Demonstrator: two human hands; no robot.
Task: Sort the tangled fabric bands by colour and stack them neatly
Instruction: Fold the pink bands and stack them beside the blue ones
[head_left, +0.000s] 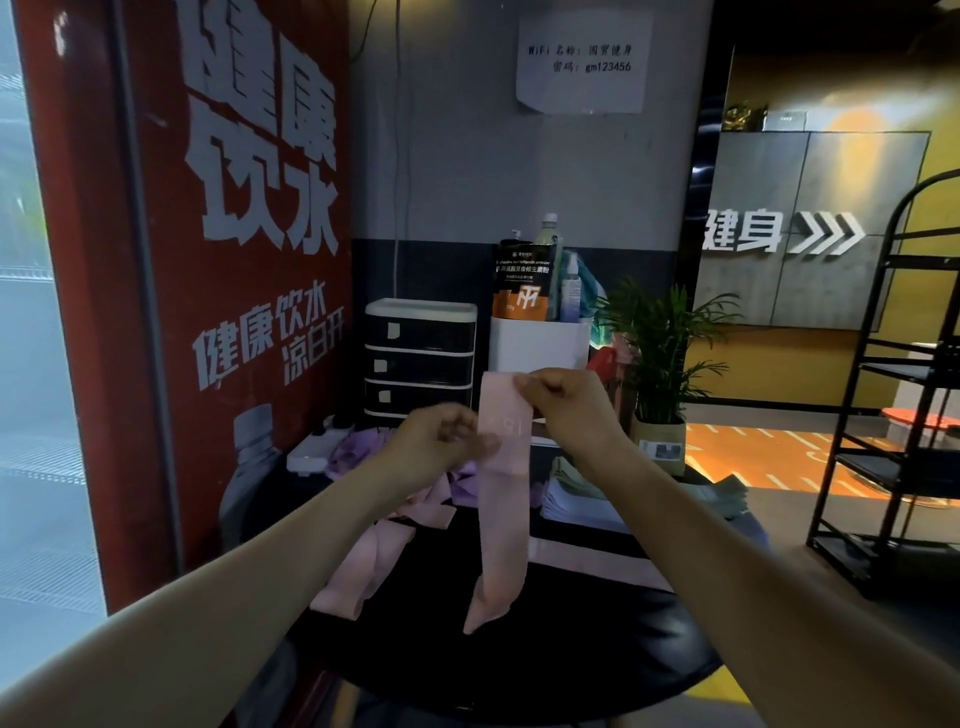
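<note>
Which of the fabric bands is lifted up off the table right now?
The pink band, pinched at its top by the right hand and touched by the left hand. The purple bands and other pink bands lie on the table.

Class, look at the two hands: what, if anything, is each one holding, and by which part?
Both hold one pink band. The right hand pinches its top edge; the left hand grips its side edge a little lower. The rest hangs free.
</note>
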